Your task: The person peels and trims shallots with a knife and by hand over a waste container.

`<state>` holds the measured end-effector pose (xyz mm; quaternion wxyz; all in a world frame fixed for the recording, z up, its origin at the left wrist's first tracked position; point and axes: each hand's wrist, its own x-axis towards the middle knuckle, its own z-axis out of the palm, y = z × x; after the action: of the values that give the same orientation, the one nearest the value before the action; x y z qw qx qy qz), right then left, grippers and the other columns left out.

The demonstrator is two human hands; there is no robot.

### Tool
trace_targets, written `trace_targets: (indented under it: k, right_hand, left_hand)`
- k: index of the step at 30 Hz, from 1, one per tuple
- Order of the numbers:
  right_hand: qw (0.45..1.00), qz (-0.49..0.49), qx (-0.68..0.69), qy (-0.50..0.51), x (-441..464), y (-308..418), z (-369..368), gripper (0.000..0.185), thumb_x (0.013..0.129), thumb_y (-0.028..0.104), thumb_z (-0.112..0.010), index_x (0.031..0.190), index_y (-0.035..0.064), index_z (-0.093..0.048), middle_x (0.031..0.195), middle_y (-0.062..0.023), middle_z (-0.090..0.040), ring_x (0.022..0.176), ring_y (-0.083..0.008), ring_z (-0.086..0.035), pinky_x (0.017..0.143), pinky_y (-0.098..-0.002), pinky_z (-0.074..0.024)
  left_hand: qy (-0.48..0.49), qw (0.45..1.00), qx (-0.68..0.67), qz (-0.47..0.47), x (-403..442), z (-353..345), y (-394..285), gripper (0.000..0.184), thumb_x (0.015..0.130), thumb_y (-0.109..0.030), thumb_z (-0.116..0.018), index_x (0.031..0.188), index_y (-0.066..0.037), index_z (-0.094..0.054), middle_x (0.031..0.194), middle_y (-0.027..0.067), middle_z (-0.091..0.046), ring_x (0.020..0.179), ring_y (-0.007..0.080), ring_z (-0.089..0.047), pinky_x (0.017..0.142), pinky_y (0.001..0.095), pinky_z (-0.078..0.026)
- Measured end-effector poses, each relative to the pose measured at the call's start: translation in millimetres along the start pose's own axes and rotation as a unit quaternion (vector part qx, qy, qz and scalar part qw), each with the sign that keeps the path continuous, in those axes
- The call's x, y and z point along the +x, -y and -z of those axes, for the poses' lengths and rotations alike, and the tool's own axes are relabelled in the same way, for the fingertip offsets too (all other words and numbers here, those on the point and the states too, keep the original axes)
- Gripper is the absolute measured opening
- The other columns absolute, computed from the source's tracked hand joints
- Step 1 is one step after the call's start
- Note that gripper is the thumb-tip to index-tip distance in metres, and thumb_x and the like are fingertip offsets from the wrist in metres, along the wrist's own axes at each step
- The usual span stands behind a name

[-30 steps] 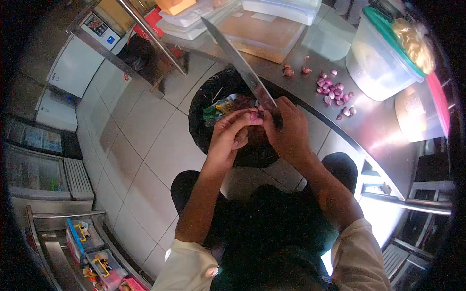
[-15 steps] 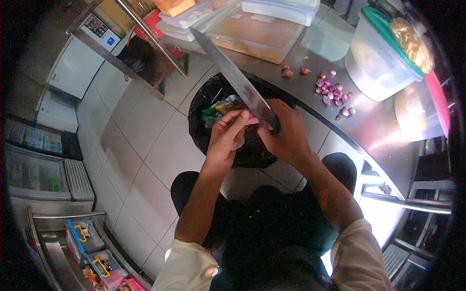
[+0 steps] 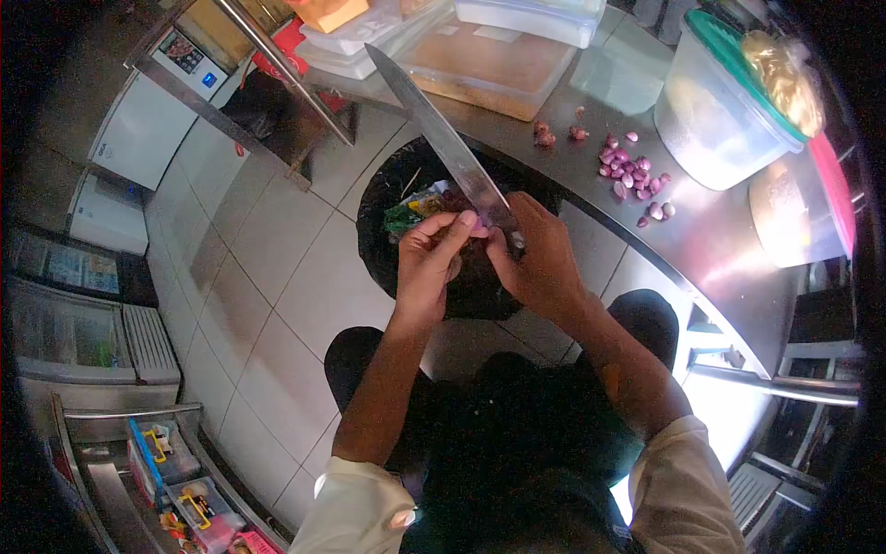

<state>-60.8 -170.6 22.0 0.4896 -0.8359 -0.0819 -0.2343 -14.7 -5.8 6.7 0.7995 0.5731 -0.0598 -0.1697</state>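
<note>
Between the thumb and fingers of my left hand (image 3: pixel 434 258) is a small purple shallot (image 3: pixel 479 228). My right hand (image 3: pixel 544 251) grips a large knife (image 3: pixel 438 138) near the heel of its blade, which points up and to the left. The right thumb is close to the shallot, beside the blade; the knife's handle is hidden by the hand. Both hands are over a bin lined with a black bag (image 3: pixel 371 217), with scraps and a green wrapper (image 3: pixel 403 217) inside. Peeled shallots (image 3: pixel 632 174) lie in a pile on the steel table at the right.
Unpeeled shallots (image 3: pixel 544 136) lie near a lidded flat container (image 3: pixel 489 65) on the steel table (image 3: pixel 591 162). A tub with a green lid (image 3: pixel 711 111) and a red-lidded tub (image 3: pixel 798 208) stand at the right. A rack with boxes (image 3: pixel 185 471) is at lower left.
The knife's blade has turned slightly and my right fingers have shifted around it. More of the shallot shows between my hands. The shallots on the table have not moved.
</note>
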Motion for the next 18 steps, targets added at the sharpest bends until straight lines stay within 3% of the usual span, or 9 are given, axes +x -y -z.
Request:
trace_targets:
  k: [2, 5, 14, 18]
  right_hand:
    - [1.0, 0.008, -0.021, 0.01, -0.5, -2.9, 1.2, 0.022, 0.086, 0.005, -0.064, 0.106, -0.0009, -0.056, 0.094, -0.0234, -0.059, 0.089, -0.0494, -0.058, 0.076, -0.0536, -0.0488]
    - [0.999, -0.02, -0.037, 0.022, -0.1, 2.0, 3.9, 0.021, 0.086, 0.005, -0.065, 0.104, -0.0011, -0.056, 0.095, -0.0238, -0.059, 0.09, -0.0493, -0.059, 0.076, -0.053, -0.049]
    - [0.999, -0.01, -0.026, -0.03, 0.9, -1.2, 2.9, 0.017, 0.086, 0.004, -0.065, 0.098, -0.002, -0.055, 0.089, -0.0242, -0.059, 0.083, -0.0464, -0.062, 0.071, -0.0462, -0.049]
    - [1.0, -0.008, -0.025, -0.015, 2.7, 5.0, 8.0, 0.018, 0.085, 0.004, -0.066, 0.1, -0.0022, -0.056, 0.089, -0.0233, -0.059, 0.084, -0.0458, -0.062, 0.071, -0.0461, -0.0491]
  left_hand:
    - [-0.002, 0.999, 0.038, -0.004, 0.1, 1.6, 2.2, 0.017, 0.099, -0.021, -0.07, 0.099, -0.005, -0.074, 0.091, 0.0, -0.075, 0.051, -0.003, -0.038, 0.045, 0.0179, -0.024]
    - [0.011, 0.999, 0.05, 0.004, 0.2, 1.9, 1.1, 0.021, 0.1, -0.027, -0.068, 0.103, -0.007, -0.074, 0.089, -0.0021, -0.074, 0.053, -0.0016, -0.039, 0.046, 0.0192, -0.026]
    - [0.038, 0.999, 0.022, 0.03, -1.5, 0.7, -5.7, 0.024, 0.1, -0.023, -0.066, 0.114, -0.004, -0.072, 0.077, -0.0087, -0.062, 0.053, -0.0017, -0.036, 0.046, 0.0185, -0.025]
    - [0.026, 0.999, -0.009, 0.035, 0.2, 2.6, -4.1, 0.022, 0.1, -0.02, -0.067, 0.113, -0.005, -0.074, 0.09, -0.0048, -0.072, 0.054, -0.0026, -0.037, 0.048, 0.0176, -0.025]
